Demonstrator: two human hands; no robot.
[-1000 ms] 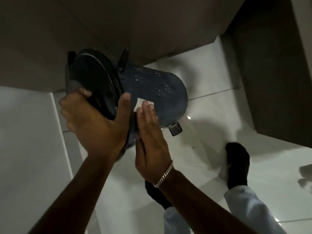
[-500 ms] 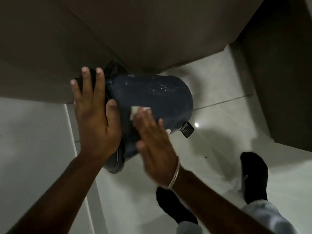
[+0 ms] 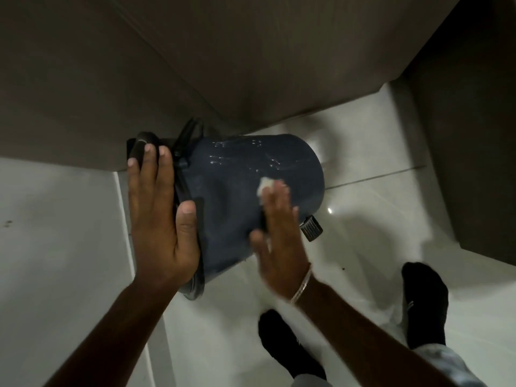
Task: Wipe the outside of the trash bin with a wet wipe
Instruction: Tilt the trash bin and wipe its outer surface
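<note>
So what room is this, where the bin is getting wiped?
Probably a bathroom or a kitchen corner at home, though I can't be sure. The floor is shiny pale tile, dark walls meet in a corner, and the pedal bin is a small household kind.

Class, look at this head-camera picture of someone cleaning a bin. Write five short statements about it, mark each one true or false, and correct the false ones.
1. The dark blue plastic trash bin stands upright on the floor. False: it is tilted over, lid end toward the person's left.
2. The right hand presses a white wet wipe against the bin's side. True.
3. The left hand grips the wipe. False: it lies flat against the bin's lid end.
4. A silver bracelet circles the right wrist. True.
5. The person wears white shoes. False: black socks.
</note>
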